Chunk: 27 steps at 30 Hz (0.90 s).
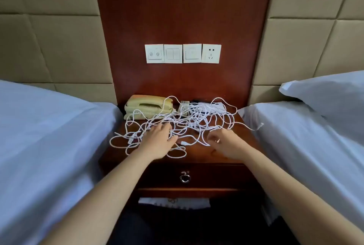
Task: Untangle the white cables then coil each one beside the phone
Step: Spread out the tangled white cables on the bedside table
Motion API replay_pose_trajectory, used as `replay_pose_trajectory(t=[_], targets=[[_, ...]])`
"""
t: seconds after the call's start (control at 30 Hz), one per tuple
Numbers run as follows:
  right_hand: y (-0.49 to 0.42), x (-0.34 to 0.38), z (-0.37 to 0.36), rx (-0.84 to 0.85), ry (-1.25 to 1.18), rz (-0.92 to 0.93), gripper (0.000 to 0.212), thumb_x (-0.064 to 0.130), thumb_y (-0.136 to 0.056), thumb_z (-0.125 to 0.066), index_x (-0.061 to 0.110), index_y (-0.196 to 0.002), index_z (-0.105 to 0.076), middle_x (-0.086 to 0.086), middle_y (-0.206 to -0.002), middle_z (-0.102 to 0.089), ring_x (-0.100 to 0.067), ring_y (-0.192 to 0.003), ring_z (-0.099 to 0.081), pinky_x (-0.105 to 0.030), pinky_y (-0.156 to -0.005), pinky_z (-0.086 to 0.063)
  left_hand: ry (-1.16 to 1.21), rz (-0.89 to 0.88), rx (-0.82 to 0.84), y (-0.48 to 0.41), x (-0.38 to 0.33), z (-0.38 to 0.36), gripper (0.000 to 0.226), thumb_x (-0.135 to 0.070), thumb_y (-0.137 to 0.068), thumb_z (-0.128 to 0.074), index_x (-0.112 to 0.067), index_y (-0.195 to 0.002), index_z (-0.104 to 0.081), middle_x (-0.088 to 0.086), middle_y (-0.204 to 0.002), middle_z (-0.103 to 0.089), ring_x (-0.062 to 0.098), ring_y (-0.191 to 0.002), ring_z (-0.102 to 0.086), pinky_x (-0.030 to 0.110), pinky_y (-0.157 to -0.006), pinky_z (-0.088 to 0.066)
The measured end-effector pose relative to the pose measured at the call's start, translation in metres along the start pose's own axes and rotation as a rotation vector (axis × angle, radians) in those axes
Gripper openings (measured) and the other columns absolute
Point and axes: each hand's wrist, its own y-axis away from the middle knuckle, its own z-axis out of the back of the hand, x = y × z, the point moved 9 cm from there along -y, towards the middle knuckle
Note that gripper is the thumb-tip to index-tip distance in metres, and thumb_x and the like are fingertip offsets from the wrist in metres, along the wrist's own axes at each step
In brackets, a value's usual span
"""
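Observation:
A tangle of thin white cables [189, 120] sprawls over the top of a dark wooden nightstand [199, 155]. Some loops lie across the beige phone [147, 107] at the back left. One cable end [260, 125] trails onto the right bed. My left hand [159, 140] lies on the left part of the tangle with its fingers spread among the strands. My right hand [224, 142] is at the right front of the tangle, its fingers curled around some strands.
Beds with white sheets flank the nightstand, left bed [49, 136] and right bed [307, 136]. A pillow [325, 91] lies on the right bed. Wall switches and a socket [183, 53] sit above. A small white device [184, 105] stands behind the cables. The drawer has a ring handle [184, 178].

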Motion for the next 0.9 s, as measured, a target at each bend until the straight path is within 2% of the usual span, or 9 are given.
replay_pose_trajectory(t=[0.13, 0.3, 0.4, 0.5, 0.57, 0.63, 0.83, 0.9], targets=[[-0.009, -0.016, -0.021, -0.060, -0.077, -0.036, 0.019, 0.018, -0.089, -0.057, 0.010, -0.105, -0.064, -0.005, -0.100, -0.064, -0.018, -0.080, -0.057, -0.031, -0.078, -0.046, -0.033, 0.063, -0.059, -0.001, 0.010, -0.032, 0.055, -0.046, -0.098, -0.036, -0.018, -0.144, -0.027, 0.005, -0.149, -0.032, 0.024, -0.137, -0.031, 0.044, -0.109, -0.026], [-0.024, -0.020, -0.044, -0.100, -0.207, 0.013, 0.029, 0.013, -0.090, -0.059, 0.013, -0.119, -0.060, 0.001, -0.104, -0.057, -0.015, -0.093, -0.058, -0.028, -0.085, -0.047, 0.010, 0.051, -0.082, -0.016, 0.012, -0.065, 0.062, -0.049, -0.096, -0.037, -0.019, -0.147, -0.019, 0.002, -0.152, -0.027, 0.022, -0.140, -0.025, 0.041, -0.111, -0.021], [-0.033, -0.031, -0.052, -0.150, -0.231, 0.003, 0.031, 0.010, -0.090, -0.058, 0.015, -0.121, -0.059, 0.000, -0.105, -0.058, -0.016, -0.096, -0.058, -0.026, -0.082, -0.047, -0.005, 0.031, -0.094, -0.031, 0.010, -0.076, 0.067, -0.053, -0.095, -0.037, -0.020, -0.148, -0.013, 0.003, -0.155, -0.021, 0.022, -0.141, -0.022, 0.043, -0.112, -0.019], [-0.042, -0.040, -0.057, -0.194, -0.236, -0.005, 0.031, 0.008, -0.092, -0.055, 0.012, -0.122, -0.059, -0.001, -0.108, -0.059, -0.015, -0.101, -0.058, -0.025, -0.087, -0.046, -0.039, 0.022, -0.149, -0.047, 0.011, -0.079, 0.063, -0.055, -0.095, -0.034, -0.022, -0.146, -0.018, 0.000, -0.152, -0.026, 0.020, -0.139, -0.025, 0.041, -0.111, -0.019], [-0.050, -0.041, -0.064, -0.172, -0.209, 0.013, 0.032, 0.010, -0.094, -0.052, 0.011, -0.125, -0.057, -0.002, -0.113, -0.059, -0.018, -0.106, -0.055, -0.029, -0.093, -0.045, -0.041, 0.030, -0.175, -0.058, 0.015, -0.080, 0.060, -0.056, -0.095, -0.032, -0.023, -0.144, -0.023, -0.001, -0.149, -0.032, 0.019, -0.137, -0.028, 0.040, -0.111, -0.019], [-0.058, -0.044, -0.068, -0.156, -0.162, 0.026, 0.032, 0.013, -0.096, -0.049, 0.011, -0.127, -0.056, -0.004, -0.116, -0.058, -0.019, -0.109, -0.052, -0.027, -0.094, -0.041, -0.047, 0.036, -0.189, -0.071, 0.020, -0.082, 0.060, -0.056, -0.095, -0.030, -0.023, -0.144, -0.024, 0.000, -0.147, -0.034, 0.019, -0.136, -0.029, 0.040, -0.111, -0.020], [-0.077, -0.062, -0.067, -0.154, -0.178, -0.039, 0.030, 0.018, -0.100, -0.042, 0.011, -0.124, -0.059, -0.007, -0.108, -0.065, -0.022, -0.107, -0.050, -0.024, -0.086, -0.034, -0.077, 0.022, -0.235, -0.102, 0.025, -0.080, 0.052, -0.054, -0.096, -0.029, -0.024, -0.139, -0.029, 0.000, -0.143, -0.038, 0.021, -0.134, -0.032, 0.037, -0.108, -0.024], [-0.079, -0.066, -0.066, -0.155, -0.249, -0.086, 0.032, 0.020, -0.100, -0.042, 0.013, -0.126, -0.058, -0.004, -0.114, -0.065, -0.019, -0.111, -0.051, -0.018, -0.083, -0.031, -0.093, 0.033, -0.257, -0.105, 0.025, -0.078, 0.052, -0.053, -0.096, -0.029, -0.024, -0.140, -0.028, 0.001, -0.144, -0.038, 0.021, -0.134, -0.032, 0.037, -0.108, -0.024]])
